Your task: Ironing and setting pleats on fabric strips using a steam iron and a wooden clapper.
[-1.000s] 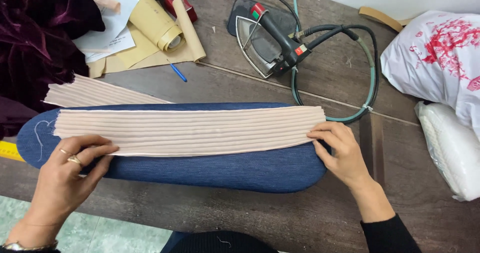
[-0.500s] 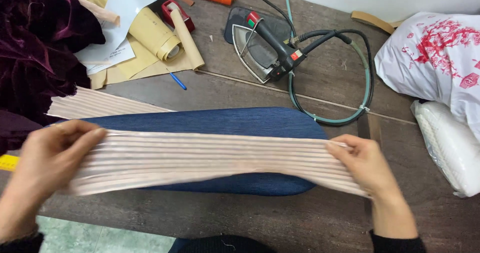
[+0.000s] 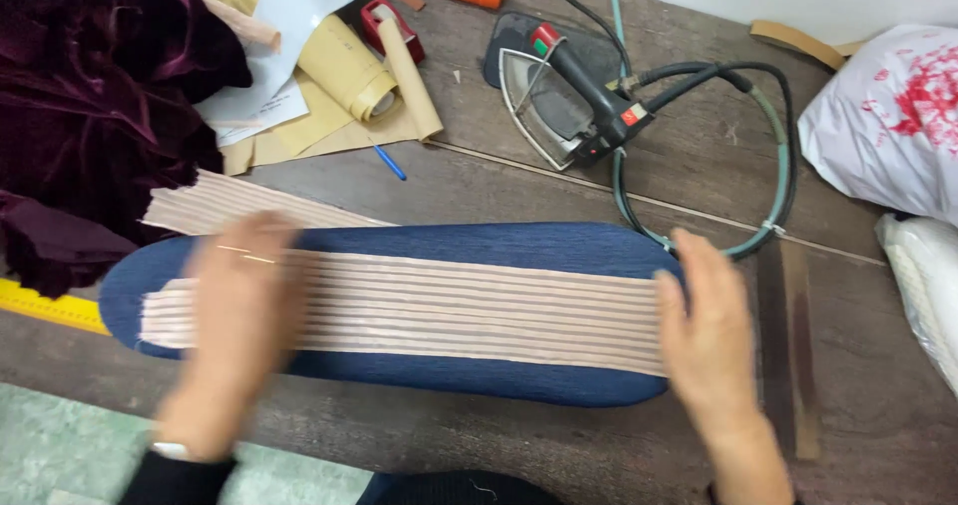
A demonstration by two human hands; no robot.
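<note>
A long pleated beige fabric strip (image 3: 449, 310) lies flat along a blue padded pressing board (image 3: 449, 246) on the wooden table. My left hand (image 3: 235, 310), blurred by motion, rests flat with fingers spread on the strip's left part. Over the strip's right end, at the board's rounded tip, my right hand (image 3: 704, 330) presses down, palm flat. Neither hand grips anything. A second pleated beige strip (image 3: 230, 201) lies behind the board at the left.
A steam iron (image 3: 559, 96) with a looping hose (image 3: 778, 166) sits behind the board. Dark velvet cloth (image 3: 90, 96) is piled at the left, beside paper rolls (image 3: 369, 66) and sheets. White bags (image 3: 888, 116) stand at the right. A yellow ruler (image 3: 50, 305) lies at the left edge.
The strip, lifted and stretched between both hands half a second ago, now lies flat on the board again. Both hands have let go and press on it with open palms.
</note>
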